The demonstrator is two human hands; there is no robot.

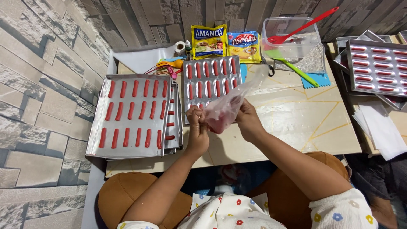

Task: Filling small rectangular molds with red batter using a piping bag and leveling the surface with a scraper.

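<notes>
Both hands are gripping a clear plastic piping bag with pink-red batter (224, 111) above the near middle of the counter (296, 123): the left hand (197, 127) is closing its grip on the bag's lower left edge, and the right hand (248, 121) is pinching its right side, while the bag's loose top is trailing up and to the right.

Open room is lying to the right of the hands, where the pale counter surface is bare up to its right edge. Left of the hands, a stack of shallow metal baking trays (132, 116) is taking up the counter to its left edge, the top one carrying three rows of red piped sticks. Just behind the bag, a metal mould tray with long slots (212, 80) is holding red filling.

At the far edge, a clear plastic box (292, 40) is holding a red spatula (305, 26), with a green spatula (292, 65) beside it and two snack packets (224, 42) against the wall. Off the right edge, more filled mould trays (377, 65) are sitting on a separate surface.
</notes>
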